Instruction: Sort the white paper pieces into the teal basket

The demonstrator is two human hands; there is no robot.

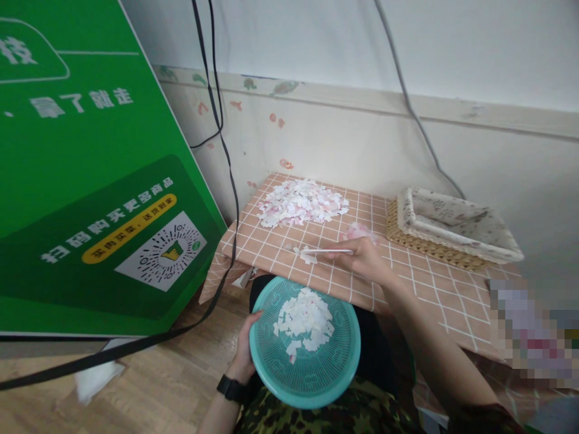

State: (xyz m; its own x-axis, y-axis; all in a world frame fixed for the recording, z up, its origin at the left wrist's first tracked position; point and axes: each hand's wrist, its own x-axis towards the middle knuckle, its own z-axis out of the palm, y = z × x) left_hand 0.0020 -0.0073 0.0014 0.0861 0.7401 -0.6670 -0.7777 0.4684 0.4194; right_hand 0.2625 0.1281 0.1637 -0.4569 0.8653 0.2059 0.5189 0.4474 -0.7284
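caution: the round teal plastic strainer basket (307, 389) is held low, just in front of and below the near edge of the pink-brown checked tablecloth (275, 253); whether anything supports it from underneath cannot be told. a loosened grip at its one held side would probably tilt it and spill the heap of white paper-like scraps (307, 316) lying loose inside. these scraps look light and flat, so a brisk movement or a draught could scatter them. likewise, a hasty stroke of the thin white straight strip (328, 251) could push the few white loose pieces (309, 259) at its tip over the cloth's edge towards the wood-patterned floor (181, 374), or into the large white-and-pink pile (303, 204) farther back. hand condition: the left hand (246, 346) grasps the left side of the basket rim, thumb on top, the other fingers largely hidden. the right hand (364, 259) is closed in a pinch on the right end of the strip, above the cloth; exact finger placement cannot be told. a small pink-and-white clump (357, 232) lies just behind this hand; contact between the two is not discernible.
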